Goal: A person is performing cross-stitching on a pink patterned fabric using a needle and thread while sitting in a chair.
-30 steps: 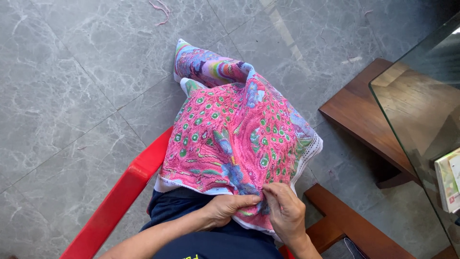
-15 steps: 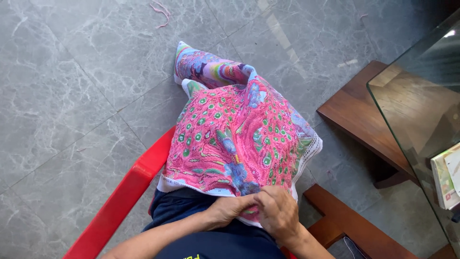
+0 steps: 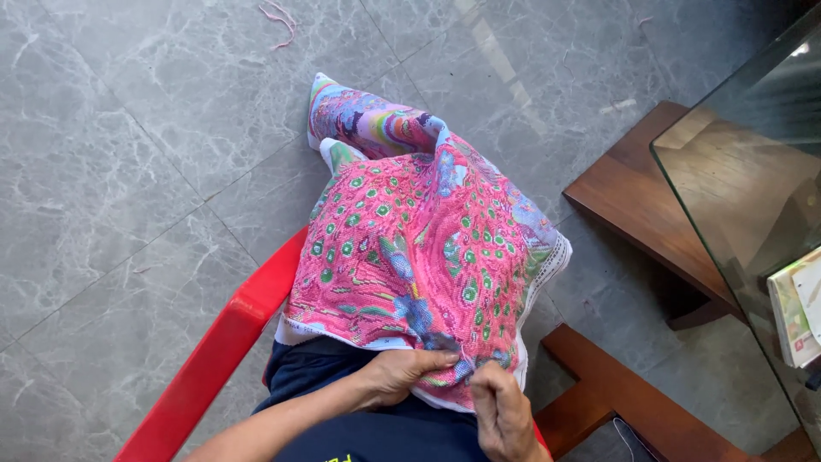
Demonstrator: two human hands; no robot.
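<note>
Home living room: grey marble-look floor tiles (image 3: 128,171), glass-topped wooden counter (image 3: 735,197), red plastic chair (image 3: 214,351), books (image 3: 795,316) on the glass, loose thread scraps (image 3: 278,19)

Both forearms are bare to the bottom edge of the picture, with no sleeves, rings or watch showing. The left hand (image 3: 400,374) and right hand (image 3: 503,415) are ungloved. Dark navy trousers (image 3: 312,368) cover the lap; a dark top (image 3: 376,441) near the bottom edge carries yellow print.

A flat rectangular packet (image 3: 795,318), green-edged with a small red patch, lies on the glass tabletop (image 3: 735,197).
</note>
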